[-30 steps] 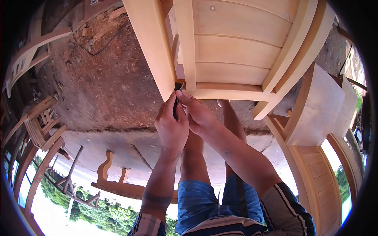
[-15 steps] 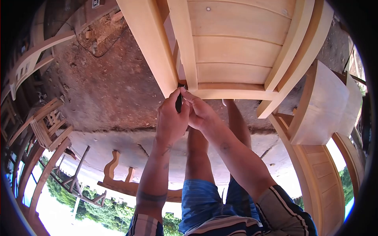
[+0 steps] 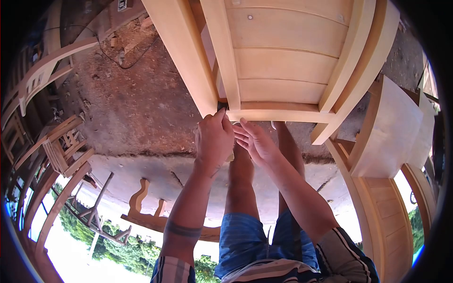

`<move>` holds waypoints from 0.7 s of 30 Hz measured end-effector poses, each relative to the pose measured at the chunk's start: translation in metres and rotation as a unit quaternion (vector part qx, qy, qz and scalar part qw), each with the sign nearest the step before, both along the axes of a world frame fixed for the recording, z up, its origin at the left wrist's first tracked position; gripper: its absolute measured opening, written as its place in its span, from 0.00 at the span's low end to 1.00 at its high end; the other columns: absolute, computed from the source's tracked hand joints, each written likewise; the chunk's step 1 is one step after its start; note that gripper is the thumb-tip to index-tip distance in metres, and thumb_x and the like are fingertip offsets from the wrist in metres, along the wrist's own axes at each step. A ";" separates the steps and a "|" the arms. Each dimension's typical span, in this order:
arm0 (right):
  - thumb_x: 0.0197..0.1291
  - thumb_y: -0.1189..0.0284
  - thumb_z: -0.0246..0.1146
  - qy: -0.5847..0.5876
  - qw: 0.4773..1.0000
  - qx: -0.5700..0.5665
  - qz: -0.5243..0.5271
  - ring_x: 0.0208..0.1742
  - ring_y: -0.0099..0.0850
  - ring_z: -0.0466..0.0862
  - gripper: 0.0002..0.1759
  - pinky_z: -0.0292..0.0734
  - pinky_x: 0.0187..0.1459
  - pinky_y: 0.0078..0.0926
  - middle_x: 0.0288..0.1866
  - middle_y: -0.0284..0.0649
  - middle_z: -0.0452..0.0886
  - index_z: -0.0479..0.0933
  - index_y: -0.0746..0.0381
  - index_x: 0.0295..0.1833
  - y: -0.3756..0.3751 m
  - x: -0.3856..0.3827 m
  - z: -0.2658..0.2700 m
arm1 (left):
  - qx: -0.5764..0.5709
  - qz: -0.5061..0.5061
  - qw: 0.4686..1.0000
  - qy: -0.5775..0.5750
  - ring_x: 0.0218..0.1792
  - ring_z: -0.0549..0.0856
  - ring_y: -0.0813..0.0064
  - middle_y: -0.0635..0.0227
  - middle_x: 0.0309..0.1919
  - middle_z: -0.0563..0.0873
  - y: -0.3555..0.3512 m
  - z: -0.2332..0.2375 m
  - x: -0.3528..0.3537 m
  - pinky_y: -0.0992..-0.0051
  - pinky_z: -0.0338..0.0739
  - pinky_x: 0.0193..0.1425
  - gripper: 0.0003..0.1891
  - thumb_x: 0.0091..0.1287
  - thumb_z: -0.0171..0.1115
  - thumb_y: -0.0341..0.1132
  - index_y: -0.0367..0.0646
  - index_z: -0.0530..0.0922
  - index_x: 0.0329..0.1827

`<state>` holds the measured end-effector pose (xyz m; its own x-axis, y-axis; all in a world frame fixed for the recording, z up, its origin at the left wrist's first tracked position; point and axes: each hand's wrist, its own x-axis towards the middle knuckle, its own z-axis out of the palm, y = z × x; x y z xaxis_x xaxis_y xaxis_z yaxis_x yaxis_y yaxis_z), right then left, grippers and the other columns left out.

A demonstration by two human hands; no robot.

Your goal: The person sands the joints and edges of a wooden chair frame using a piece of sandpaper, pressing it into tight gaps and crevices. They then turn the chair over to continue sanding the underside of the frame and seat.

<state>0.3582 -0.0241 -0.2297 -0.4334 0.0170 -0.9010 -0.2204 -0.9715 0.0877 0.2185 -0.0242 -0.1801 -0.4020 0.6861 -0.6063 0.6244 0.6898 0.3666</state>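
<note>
A pale wooden furniture frame [image 3: 279,114] with a slatted panel [image 3: 288,63] fills the upper middle of the view. My left hand [image 3: 214,139] is closed, its fingertips at the lower end of the narrow gap between a thick leg [image 3: 181,52] and the inner rail [image 3: 221,52]. Pinched there is a small dark piece [image 3: 222,106] that looks like folded sandpaper, mostly hidden by the fingers. Just right of it, my right hand [image 3: 257,144] is open and holds nothing, fingers spread below the bottom rail.
Other wooden furniture [image 3: 387,127] stands at right. Unfinished frames [image 3: 61,146] are stacked at left. A curved wooden piece [image 3: 138,198] lies behind my legs. A thin cable [image 3: 123,67] crosses the dirt floor [image 3: 137,104].
My right hand has let go of the dark piece and drawn away to the right, its fingers opening. The left hand has kept hold and sits nearer the gap.
</note>
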 end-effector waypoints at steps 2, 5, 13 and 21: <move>0.58 0.57 0.72 -0.041 0.992 0.108 0.055 0.54 0.30 0.79 0.33 0.67 0.62 0.32 0.50 0.40 0.81 0.69 0.63 0.62 0.006 0.018 0.016 | 0.014 -0.002 1.000 0.022 0.35 0.86 0.45 0.42 0.29 0.83 0.000 -0.001 0.007 0.55 0.78 0.37 0.14 0.69 0.53 0.30 0.32 0.82 0.51; 0.63 0.63 0.69 -0.088 0.955 0.265 0.100 0.51 0.30 0.81 0.29 0.72 0.58 0.31 0.48 0.41 0.81 0.66 0.66 0.62 0.028 0.036 0.032 | 0.006 0.026 1.000 0.013 0.38 0.85 0.44 0.42 0.31 0.83 0.010 -0.005 0.008 0.52 0.77 0.39 0.13 0.69 0.53 0.30 0.32 0.82 0.49; 0.60 0.77 0.66 -0.173 0.694 0.666 0.212 0.43 0.29 0.84 0.16 0.77 0.50 0.29 0.37 0.41 0.82 0.73 0.65 0.52 0.108 0.006 0.063 | -0.138 0.005 0.990 0.000 0.42 0.85 0.40 0.37 0.38 0.84 0.015 0.011 0.014 0.50 0.80 0.47 0.21 0.69 0.51 0.33 0.35 0.74 0.63; 0.64 0.68 0.61 -0.296 0.180 0.914 0.212 0.67 0.49 0.70 0.24 0.63 0.68 0.46 0.66 0.52 0.69 0.67 0.67 0.61 0.267 -0.039 0.038 | -0.134 0.002 0.991 -0.009 0.41 0.87 0.42 0.36 0.42 0.81 0.014 -0.018 0.013 0.54 0.83 0.46 0.25 0.73 0.48 0.37 0.33 0.66 0.70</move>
